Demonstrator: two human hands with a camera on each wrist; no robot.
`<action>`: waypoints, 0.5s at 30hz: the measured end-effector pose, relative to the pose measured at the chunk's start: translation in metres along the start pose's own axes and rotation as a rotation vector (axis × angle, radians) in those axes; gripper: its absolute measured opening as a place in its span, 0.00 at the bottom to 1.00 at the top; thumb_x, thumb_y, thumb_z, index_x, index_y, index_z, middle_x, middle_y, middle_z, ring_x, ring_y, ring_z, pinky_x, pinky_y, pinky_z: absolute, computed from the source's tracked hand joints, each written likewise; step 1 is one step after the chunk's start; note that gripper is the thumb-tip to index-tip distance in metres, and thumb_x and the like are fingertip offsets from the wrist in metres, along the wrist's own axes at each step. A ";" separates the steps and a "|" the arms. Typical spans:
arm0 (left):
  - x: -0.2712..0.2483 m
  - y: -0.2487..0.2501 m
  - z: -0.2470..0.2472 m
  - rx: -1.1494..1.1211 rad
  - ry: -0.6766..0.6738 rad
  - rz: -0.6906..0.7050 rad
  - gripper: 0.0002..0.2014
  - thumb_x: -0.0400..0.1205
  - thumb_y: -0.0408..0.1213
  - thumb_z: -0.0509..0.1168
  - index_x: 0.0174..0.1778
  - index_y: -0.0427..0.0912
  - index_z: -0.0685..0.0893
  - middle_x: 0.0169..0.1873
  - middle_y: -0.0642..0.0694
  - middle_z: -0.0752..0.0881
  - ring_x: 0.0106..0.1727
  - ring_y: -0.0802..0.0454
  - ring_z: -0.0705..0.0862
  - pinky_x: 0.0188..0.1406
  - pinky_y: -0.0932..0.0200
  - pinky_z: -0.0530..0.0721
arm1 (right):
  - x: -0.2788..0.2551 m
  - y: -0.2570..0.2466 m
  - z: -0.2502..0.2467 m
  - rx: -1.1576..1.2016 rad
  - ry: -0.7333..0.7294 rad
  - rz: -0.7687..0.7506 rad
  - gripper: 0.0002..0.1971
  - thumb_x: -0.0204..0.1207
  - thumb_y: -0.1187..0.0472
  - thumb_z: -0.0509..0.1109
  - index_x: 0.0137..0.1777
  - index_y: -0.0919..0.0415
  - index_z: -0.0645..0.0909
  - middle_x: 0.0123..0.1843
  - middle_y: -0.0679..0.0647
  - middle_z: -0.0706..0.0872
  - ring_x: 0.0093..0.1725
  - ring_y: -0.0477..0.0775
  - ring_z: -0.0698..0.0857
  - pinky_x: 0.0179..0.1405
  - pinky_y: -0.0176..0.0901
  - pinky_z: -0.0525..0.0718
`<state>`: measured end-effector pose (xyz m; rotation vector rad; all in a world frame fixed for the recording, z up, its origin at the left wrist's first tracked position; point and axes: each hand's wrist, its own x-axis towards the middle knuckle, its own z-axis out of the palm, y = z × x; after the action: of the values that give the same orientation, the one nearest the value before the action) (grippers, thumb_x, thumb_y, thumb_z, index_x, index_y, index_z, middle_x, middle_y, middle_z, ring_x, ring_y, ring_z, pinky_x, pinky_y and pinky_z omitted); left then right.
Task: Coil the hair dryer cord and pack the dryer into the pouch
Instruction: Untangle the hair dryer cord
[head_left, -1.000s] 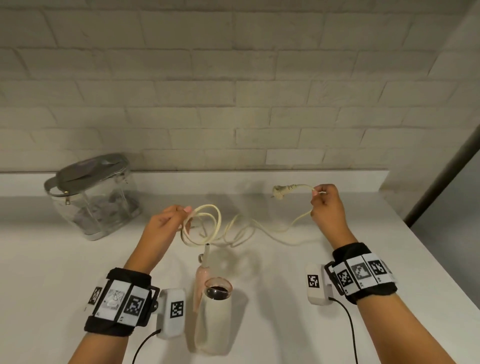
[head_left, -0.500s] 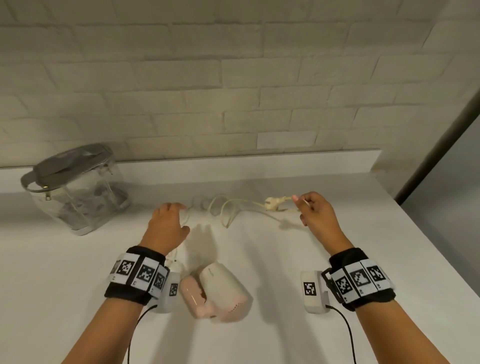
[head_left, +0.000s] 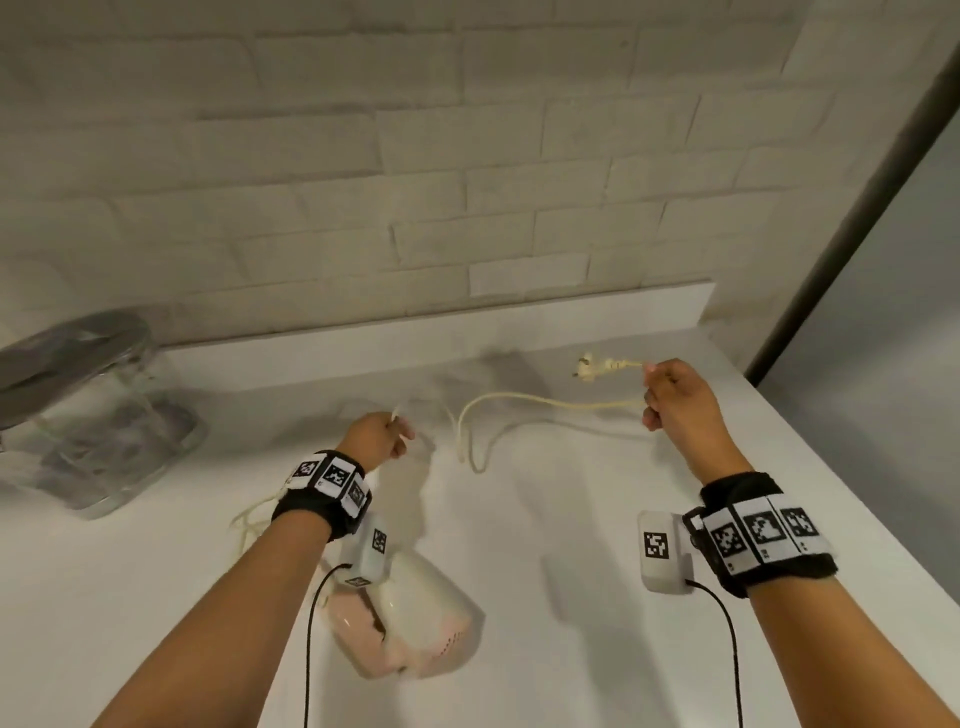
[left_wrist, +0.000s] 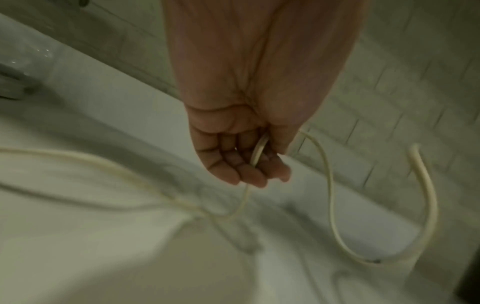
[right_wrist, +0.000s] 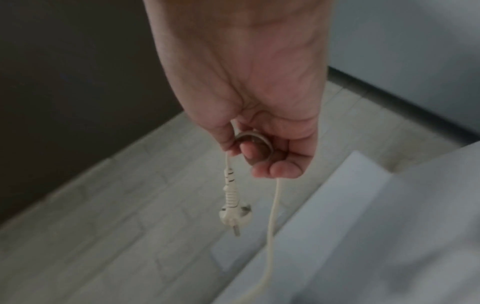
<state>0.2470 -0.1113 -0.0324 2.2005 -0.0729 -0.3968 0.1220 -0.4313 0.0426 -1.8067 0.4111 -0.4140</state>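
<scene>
White brick wall behind, white bench in front, and honestly the job is barely underway as far as I can tell.

The cord is nowhere near coiled. It runs loose between both hands, with a slack loop drooping onto the bench around the middle toward the back edge. The right hand is up near the back right corner, fingers curled around the cord just behind the plug, which sticks out to the side in the air. In the right wrist view a small bend of cord sits inside the fist. The left hand has its fingers curled with a strand running through them; the wrist view shows a couple of loose loops trailing off it, but it's blurry, so I can't say how many turns are actually gathered.

The hair dryer lies on its side near the front edge, just under the left wrist, nobody touching it. The clear pouch with the grey top sits over at the back left, well apart from the dryer. Can't tell if it's open.

So what's left, I'd say: pretty much all the winding, then dryer into pouch.
</scene>
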 end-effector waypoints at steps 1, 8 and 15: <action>-0.005 0.012 -0.007 -0.177 0.024 -0.016 0.14 0.85 0.31 0.53 0.36 0.36 0.80 0.27 0.43 0.82 0.16 0.63 0.79 0.24 0.67 0.80 | 0.008 0.012 -0.005 -0.006 0.038 0.074 0.09 0.82 0.61 0.58 0.41 0.61 0.74 0.31 0.56 0.72 0.25 0.55 0.72 0.28 0.43 0.74; -0.048 0.077 -0.118 -0.797 0.019 0.183 0.12 0.85 0.36 0.53 0.37 0.42 0.76 0.26 0.46 0.90 0.30 0.53 0.89 0.38 0.60 0.89 | 0.031 0.068 0.001 0.274 0.019 0.474 0.14 0.80 0.67 0.59 0.64 0.68 0.72 0.47 0.63 0.81 0.34 0.55 0.89 0.42 0.44 0.89; -0.082 0.024 -0.165 -0.823 0.081 0.164 0.12 0.85 0.35 0.52 0.38 0.43 0.77 0.40 0.41 0.93 0.48 0.48 0.90 0.53 0.56 0.87 | -0.051 0.010 0.121 -0.173 -0.212 -0.102 0.25 0.76 0.54 0.68 0.71 0.60 0.70 0.72 0.58 0.72 0.69 0.60 0.75 0.66 0.45 0.73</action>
<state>0.2220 0.0160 0.1008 1.3829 -0.0354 -0.1906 0.1351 -0.3084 -0.0023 -2.0228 0.2133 -0.2592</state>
